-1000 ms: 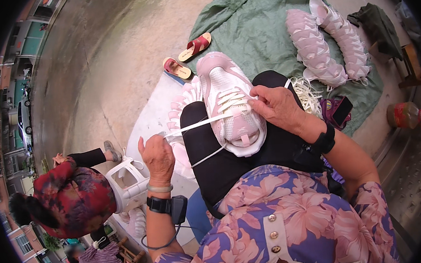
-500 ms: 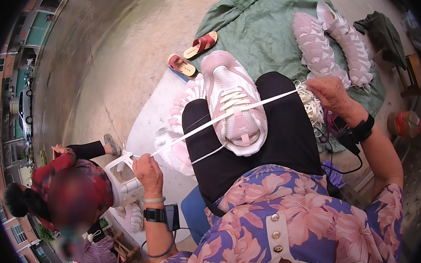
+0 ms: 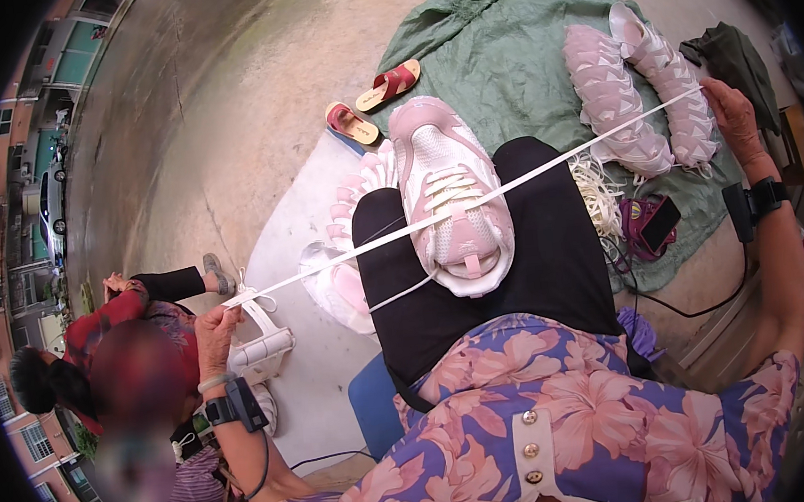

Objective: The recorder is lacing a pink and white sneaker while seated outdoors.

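A pink and white sneaker (image 3: pixel 455 195) rests on my lap between my thighs, its toe pointing away from me. Part of its lacing is threaded through the eyelets. A flat white shoelace (image 3: pixel 546 166) runs taut in a slanting line over the shoe. My left hand (image 3: pixel 214 341) pinches one end, out to the left beside a white plastic stool (image 3: pixel 263 342). High on the right, my right hand (image 3: pixel 731 116) grips the other end. Another stretch of lace hangs slanting from the shoe's left side across my thigh.
Nested rows of pink and white shoes (image 3: pixel 602 94) lie on a green cloth (image 3: pixel 489 41). A bundle of white laces (image 3: pixel 596 193) and a phone (image 3: pixel 660 222) on a purple pouch lie right of my knee. Red sandals (image 3: pixel 351 123) sit ahead. Another person (image 3: pixel 136 357) sits at the left.
Both hands have moved apart, the left outward to the left, the right up and to the right. The shoelace now spans a much wider stretch. The sneaker has stayed on my lap.
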The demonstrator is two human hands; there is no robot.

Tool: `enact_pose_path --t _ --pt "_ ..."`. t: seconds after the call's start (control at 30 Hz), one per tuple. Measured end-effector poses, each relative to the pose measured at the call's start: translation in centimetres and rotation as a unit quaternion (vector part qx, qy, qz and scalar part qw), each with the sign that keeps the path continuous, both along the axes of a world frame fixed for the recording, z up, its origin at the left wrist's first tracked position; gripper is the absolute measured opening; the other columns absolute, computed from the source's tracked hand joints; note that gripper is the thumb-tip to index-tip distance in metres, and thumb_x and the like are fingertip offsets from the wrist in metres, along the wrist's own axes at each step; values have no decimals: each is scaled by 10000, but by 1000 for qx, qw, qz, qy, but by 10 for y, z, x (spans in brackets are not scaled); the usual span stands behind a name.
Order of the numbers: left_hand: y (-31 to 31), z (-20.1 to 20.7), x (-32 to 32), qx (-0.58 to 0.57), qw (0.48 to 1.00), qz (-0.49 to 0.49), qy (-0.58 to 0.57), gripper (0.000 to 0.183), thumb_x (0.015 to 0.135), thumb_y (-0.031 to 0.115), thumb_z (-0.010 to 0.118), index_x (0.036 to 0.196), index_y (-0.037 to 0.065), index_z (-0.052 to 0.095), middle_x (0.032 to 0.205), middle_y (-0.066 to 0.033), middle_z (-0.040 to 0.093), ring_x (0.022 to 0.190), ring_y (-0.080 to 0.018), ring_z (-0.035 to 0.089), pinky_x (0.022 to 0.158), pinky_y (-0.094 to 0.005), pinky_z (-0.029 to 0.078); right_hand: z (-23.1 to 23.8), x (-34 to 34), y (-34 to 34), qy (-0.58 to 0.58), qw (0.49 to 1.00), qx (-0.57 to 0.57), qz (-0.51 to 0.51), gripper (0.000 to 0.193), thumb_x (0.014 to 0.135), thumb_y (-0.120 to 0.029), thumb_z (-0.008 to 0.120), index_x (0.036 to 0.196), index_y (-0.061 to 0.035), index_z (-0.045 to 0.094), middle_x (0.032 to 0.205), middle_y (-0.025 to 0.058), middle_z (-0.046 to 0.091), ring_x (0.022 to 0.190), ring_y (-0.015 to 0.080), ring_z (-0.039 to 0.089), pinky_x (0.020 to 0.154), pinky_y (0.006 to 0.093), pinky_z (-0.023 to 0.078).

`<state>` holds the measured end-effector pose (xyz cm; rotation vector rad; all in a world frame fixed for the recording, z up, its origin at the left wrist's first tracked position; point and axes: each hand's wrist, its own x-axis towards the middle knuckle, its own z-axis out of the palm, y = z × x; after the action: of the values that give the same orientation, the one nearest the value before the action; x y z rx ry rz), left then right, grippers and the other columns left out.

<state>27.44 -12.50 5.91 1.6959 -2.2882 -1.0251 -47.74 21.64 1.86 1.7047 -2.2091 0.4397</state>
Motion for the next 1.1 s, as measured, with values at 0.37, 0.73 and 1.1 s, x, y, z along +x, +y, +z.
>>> enact_pose_path --t 0.37,0.73,1.1 --pt "-8 39 -12 279 946 96 133 258 902 268 517 724 83 491 550 25 434 388 -48 329 426 -210 392 -8 15 -3 -504 830 84 -222 285 873 -322 537 703 -94 547 588 -28 513 493 38 449 428 210 364" --pt "95 -41 -207 495 831 -9 252 238 931 226 462 932 8 560 648 -29 579 458 -42 486 411 -155 387 -31 275 -82 -878 471 78 -34 128 843 -164 613 851 -36 612 674 -5 563 541 45 525 460 177 427" --pt "101 -56 -259 270 900 0 343 224 931 248 477 818 63 535 652 -6 559 520 -45 491 477 -154 384 -46 302 -103 -844 527 -95 31 49 837 -63 596 871 -30 586 733 16 594 641 59 553 584 187 457"
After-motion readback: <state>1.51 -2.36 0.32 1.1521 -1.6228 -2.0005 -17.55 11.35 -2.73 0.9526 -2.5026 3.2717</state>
